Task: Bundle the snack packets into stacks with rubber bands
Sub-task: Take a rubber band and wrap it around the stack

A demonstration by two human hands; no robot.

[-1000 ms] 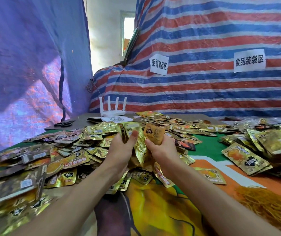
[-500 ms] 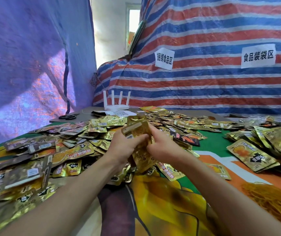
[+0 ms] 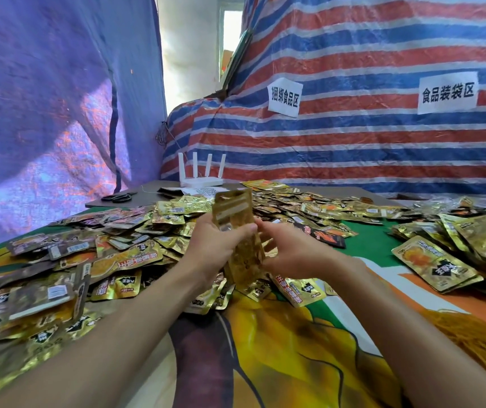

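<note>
Stack: upright gold foil snack packets [image 3: 233,219], before the white four-antenna router [image 3: 202,176].
Left hand [image 3: 221,244]: pinches the stack, thumb across it.
Right hand [image 3: 293,253]: fingers curled on its edge.
Risk: the slick foil has no band yet and likely fans out and spills.

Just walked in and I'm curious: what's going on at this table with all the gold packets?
A person holds a stack of snack packets upright between left hand and right hand, over the table. Loose packets lie all around it. Rubber bands lie heaped on the right; no band shows on the stack yet.
</note>
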